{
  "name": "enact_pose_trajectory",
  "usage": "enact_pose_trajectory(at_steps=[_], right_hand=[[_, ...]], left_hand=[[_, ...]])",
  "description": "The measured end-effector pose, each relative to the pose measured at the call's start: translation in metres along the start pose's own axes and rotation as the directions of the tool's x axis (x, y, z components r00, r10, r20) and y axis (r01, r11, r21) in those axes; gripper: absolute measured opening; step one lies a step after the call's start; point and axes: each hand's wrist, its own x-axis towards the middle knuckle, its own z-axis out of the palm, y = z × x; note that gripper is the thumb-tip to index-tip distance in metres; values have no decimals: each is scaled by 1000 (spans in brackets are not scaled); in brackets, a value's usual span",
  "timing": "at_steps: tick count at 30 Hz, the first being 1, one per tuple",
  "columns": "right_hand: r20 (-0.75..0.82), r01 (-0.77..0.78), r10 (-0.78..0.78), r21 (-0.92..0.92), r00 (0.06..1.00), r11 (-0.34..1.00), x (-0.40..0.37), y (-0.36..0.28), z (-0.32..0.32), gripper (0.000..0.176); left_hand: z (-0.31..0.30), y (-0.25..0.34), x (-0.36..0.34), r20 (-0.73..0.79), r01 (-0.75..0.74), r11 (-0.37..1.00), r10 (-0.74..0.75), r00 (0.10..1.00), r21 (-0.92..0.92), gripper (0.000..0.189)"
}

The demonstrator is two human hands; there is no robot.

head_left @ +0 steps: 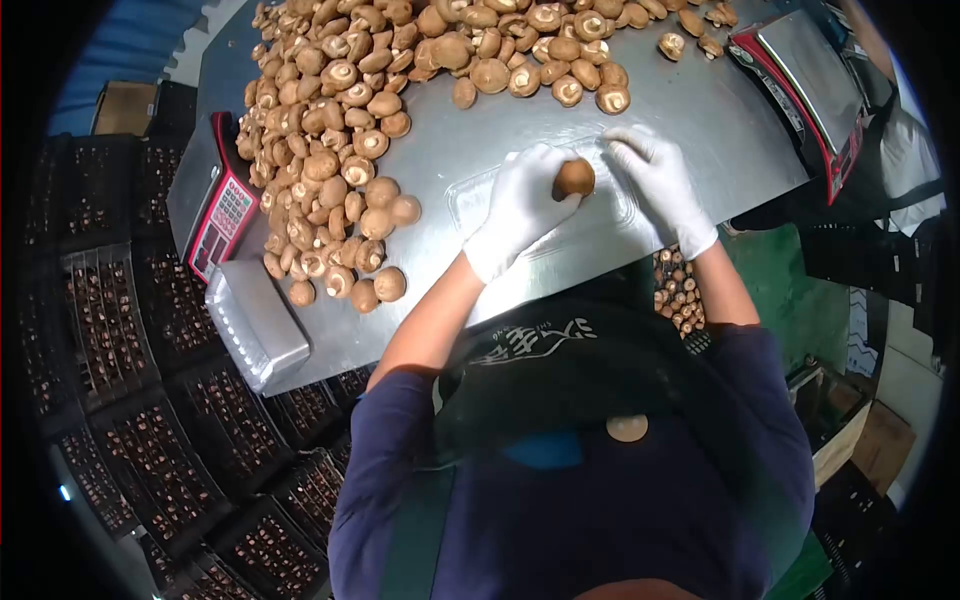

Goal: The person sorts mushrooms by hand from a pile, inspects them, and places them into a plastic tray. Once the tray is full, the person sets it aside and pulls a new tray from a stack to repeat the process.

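Observation:
My left hand (pixel 527 198), in a white glove, is closed around a brown shiitake mushroom (pixel 574 178), cap showing. Beneath it on the metal table lies a clear plastic tray (pixel 462 205), partly hidden by the hands. To the right, my gloved right hand (pixel 655 178) hovers by the tray's right side, apart from the mushroom. Its fingers reach out to the left, and I see nothing held in them. A big heap of shiitake mushrooms (pixel 340 110) spreads along the far and left parts of the table.
A red scale (pixel 222 215) stands at the left, beside a stack of clear trays (pixel 258 325). Another red scale (pixel 810 80) is at the far right, near another person's arm (pixel 868 38). Black crates (pixel 150 455) of mushrooms cover the floor at left. Mushrooms (pixel 680 295) also sit below the table edge.

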Motion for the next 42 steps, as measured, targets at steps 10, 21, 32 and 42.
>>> enact_pose_trajectory(at_steps=[10, 21, 32, 42], right_hand=[[530, -549, 146, 798, 836, 248, 8, -29, 32, 41], [547, -517, 26, 772, 836, 371, 16, -36, 52, 40], [588, -612, 177, 775, 790, 157, 18, -45, 51, 41], [504, -307, 0, 526, 864, 793, 25, -66, 88, 51]], left_hand=[[-46, 19, -13, -22, 260, 370, -610, 792, -892, 25], [-49, 24, -16, -345, 376, 833, -521, 781, -406, 12], [-77, -23, -74, -353, 492, 683, -715, 604, -540, 5], [-109, -14, -180, -494, 808, 462, -640, 589, 366, 13]])
